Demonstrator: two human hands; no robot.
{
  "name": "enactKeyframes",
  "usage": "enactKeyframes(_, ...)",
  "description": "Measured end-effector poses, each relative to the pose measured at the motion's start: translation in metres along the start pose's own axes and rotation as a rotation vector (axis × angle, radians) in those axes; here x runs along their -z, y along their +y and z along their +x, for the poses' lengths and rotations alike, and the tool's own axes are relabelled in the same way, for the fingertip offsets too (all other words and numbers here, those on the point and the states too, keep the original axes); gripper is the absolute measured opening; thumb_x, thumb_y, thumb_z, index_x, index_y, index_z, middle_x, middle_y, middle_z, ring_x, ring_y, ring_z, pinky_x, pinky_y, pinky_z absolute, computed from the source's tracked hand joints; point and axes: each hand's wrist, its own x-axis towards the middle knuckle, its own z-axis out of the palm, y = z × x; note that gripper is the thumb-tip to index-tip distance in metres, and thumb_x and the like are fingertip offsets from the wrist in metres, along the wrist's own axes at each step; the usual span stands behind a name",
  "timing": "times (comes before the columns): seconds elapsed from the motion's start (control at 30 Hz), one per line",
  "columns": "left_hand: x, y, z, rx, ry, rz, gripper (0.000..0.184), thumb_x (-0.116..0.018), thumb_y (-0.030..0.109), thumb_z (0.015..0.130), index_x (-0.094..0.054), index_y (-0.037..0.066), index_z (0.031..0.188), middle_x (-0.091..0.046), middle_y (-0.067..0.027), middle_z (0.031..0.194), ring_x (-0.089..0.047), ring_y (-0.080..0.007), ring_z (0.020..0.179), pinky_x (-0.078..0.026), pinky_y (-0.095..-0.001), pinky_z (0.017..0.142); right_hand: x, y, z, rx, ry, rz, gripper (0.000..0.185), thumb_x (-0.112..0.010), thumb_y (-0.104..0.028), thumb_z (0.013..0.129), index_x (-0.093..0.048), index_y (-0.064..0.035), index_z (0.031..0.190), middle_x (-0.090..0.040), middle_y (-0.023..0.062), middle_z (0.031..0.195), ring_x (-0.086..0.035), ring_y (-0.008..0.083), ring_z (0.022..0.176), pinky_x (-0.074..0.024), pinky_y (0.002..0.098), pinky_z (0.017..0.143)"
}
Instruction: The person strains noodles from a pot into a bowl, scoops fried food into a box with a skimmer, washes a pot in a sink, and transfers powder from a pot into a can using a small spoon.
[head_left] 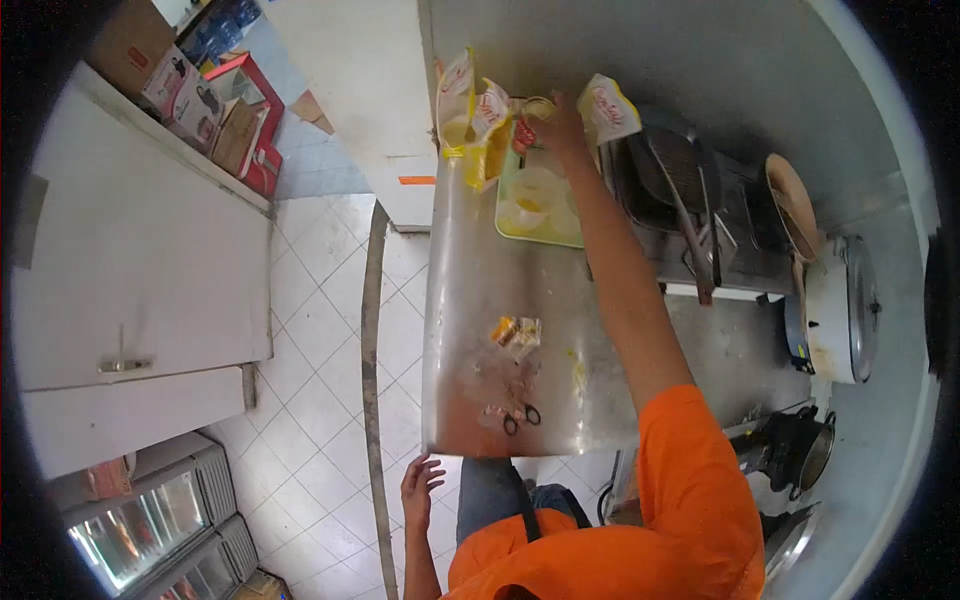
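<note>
At the far end of the steel table (480,280), my right hand (562,128) is closed on a clear round cup (540,107), its fingers partly hidden. Beneath this hand lies a pale green tray (507,228) with translucent plastic containers (530,195) in it. Opened yellow-and-white bags (488,135) stand left of the hand, and another such bag (608,108) stands to its right. My left hand (421,480) hangs by the table's near left corner, fingers apart, holding nothing. Scissors (521,418) lie near the front edge, with small yellow-and-white packets (517,336) beyond them.
Dark pans (670,160) with long handles are stacked at the right, near a wooden-coloured round pan (790,205). A large white pot (835,310) and a black pot (800,450) stand farther right. Tiled floor (310,330), a white door (140,250) and boxes (190,105) are left.
</note>
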Motion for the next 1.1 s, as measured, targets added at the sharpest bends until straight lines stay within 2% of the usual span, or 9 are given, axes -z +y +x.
enactKeyframes(0.2, 0.002, 0.045, 0.013, -0.096, 0.123, 0.094, 0.03, -0.052, 0.009, 0.097, -0.056, 0.001, 0.126, -0.066, -0.0114, 0.11, -0.065, -0.019, 0.092, -0.053, -0.0294, 0.076, -0.05, 0.033, 0.042, -0.09, -0.206, -0.047, 0.079, -0.085, -0.036, 0.061, -0.055, -0.0012, 0.126, -0.061, 0.0222, 0.122, -0.058, 0.0353, 0.116, -0.0467, 0.043, 0.098)
enactKeyframes(0.5, -0.074, 0.166, 0.058, -0.586, -0.083, 0.291, 0.029, -0.054, -0.001, 0.094, -0.054, -0.003, 0.123, -0.062, -0.0102, 0.113, -0.061, -0.0186, 0.099, -0.048, -0.0304, 0.089, 0.139, -0.068, -0.043, 0.022, 0.094, 0.176, 0.059, -0.081, -0.037, 0.067, -0.061, -0.0057, 0.114, -0.064, 0.0153, 0.102, -0.065, 0.03, 0.092, -0.0513, 0.0396, 0.082)
enactKeyframes(0.7, -0.212, 0.229, 0.007, -1.139, -0.476, 0.632, 0.097, -0.085, 0.017, 0.068, -0.028, 0.0, 0.145, -0.036, -0.017, 0.146, -0.041, -0.0311, 0.131, -0.032, -0.0421, 0.111, 0.302, -0.123, -0.233, 0.044, -0.124, 0.224, 0.059, -0.081, -0.028, 0.064, -0.057, -0.0098, 0.116, -0.062, 0.0145, 0.106, -0.064, 0.0318, 0.092, -0.0517, 0.0407, 0.081)
enactKeyframes(0.77, -0.233, 0.209, -0.031, -1.067, -0.654, 0.76, 0.111, -0.09, 0.021, 0.058, -0.026, -0.001, 0.146, -0.034, -0.0178, 0.148, -0.037, -0.0323, 0.135, -0.028, -0.0413, 0.114, 0.353, -0.141, -0.316, -0.021, -0.246, 0.318, 0.06, -0.079, -0.025, 0.066, -0.056, -0.0107, 0.119, -0.061, 0.0142, 0.112, -0.064, 0.0326, 0.097, -0.0518, 0.0413, 0.083)
enactKeyframes(0.8, -0.237, 0.189, -0.046, -1.119, -0.73, 0.868, 0.112, -0.091, 0.022, 0.058, -0.025, -0.002, 0.146, -0.047, -0.0175, 0.139, -0.049, -0.0263, 0.124, -0.039, -0.0388, 0.106, 0.371, -0.145, -0.362, -0.051, -0.281, 0.372, 0.059, -0.078, -0.025, 0.068, -0.055, -0.0109, 0.12, -0.059, 0.014, 0.116, -0.063, 0.0326, 0.1, -0.052, 0.0414, 0.084)
enactKeyframes(0.87, -0.225, 0.129, -0.084, -0.71, -0.972, 0.703, 0.1, -0.089, 0.024, 0.061, -0.035, -0.001, 0.141, -0.061, -0.0142, 0.121, -0.062, -0.0211, 0.106, -0.051, -0.035, 0.091, 0.407, -0.162, -0.457, -0.348, -0.305, 0.368, 0.061, -0.079, -0.03, 0.073, -0.054, -0.0121, 0.126, -0.054, 0.0138, 0.125, -0.06, 0.0332, 0.11, -0.0515, 0.0408, 0.09)
enactKeyframes(0.93, -0.197, 0.046, -0.097, -0.815, -1.162, 0.792, 0.083, -0.088, 0.028, 0.064, -0.047, 0.002, 0.131, -0.068, -0.0104, 0.106, -0.066, -0.0172, 0.093, -0.055, -0.0319, 0.076, 0.429, -0.168, -0.565, -0.419, -0.097, 0.413, 0.062, -0.078, -0.034, 0.077, -0.053, -0.0125, 0.13, -0.05, 0.0144, 0.13, -0.057, 0.0344, 0.115, -0.0501, 0.0409, 0.094)
enactKeyframes(1.0, -0.18, -0.014, -0.17, -0.674, -1.332, 0.669, 0.07, -0.087, 0.032, 0.064, -0.053, 0.004, 0.12, -0.069, -0.0093, 0.102, -0.066, -0.0172, 0.092, -0.054, -0.0331, 0.075, 0.445, -0.182, -0.667, -0.478, 0.155, 0.386, 0.062, -0.076, -0.036, 0.081, -0.051, -0.0126, 0.134, -0.048, 0.015, 0.133, -0.055, 0.0352, 0.119, -0.0488, 0.0411, 0.097)
enactKeyframes(1.1, -0.161, -0.091, -0.284, -0.92, -1.536, 0.893, 0.062, -0.086, 0.028, 0.065, -0.055, 0.005, 0.113, -0.068, -0.0099, 0.097, -0.068, -0.0221, 0.089, -0.054, -0.0343, 0.075, 0.486, -0.222, -0.811, -0.576, 0.535, 0.268, 0.053, -0.069, -0.027, 0.089, -0.05, -0.0121, 0.137, -0.045, 0.0167, 0.137, -0.054, 0.0344, 0.122, -0.0466, 0.0409, 0.1)
